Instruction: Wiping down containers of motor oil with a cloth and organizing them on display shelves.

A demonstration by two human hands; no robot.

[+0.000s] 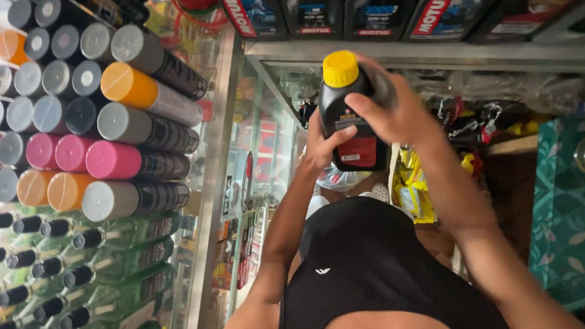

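Single head-worn view, steeply downward over the wearer's chest, close on raised hands [362, 126] beside glass shelving [219, 186].

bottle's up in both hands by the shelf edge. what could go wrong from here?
1. The black bottle with its yellow cap is held in the air by the left hand and right hand; a slip could drop it beside the glass cabinet.
2. It sits close under the metal shelf; lifting further might knock the cap.
3. The stacked spray cans lie on their sides; a bump may roll them.

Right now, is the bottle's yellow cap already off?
No, the yellow cap sits on the black bottle held by both hands.
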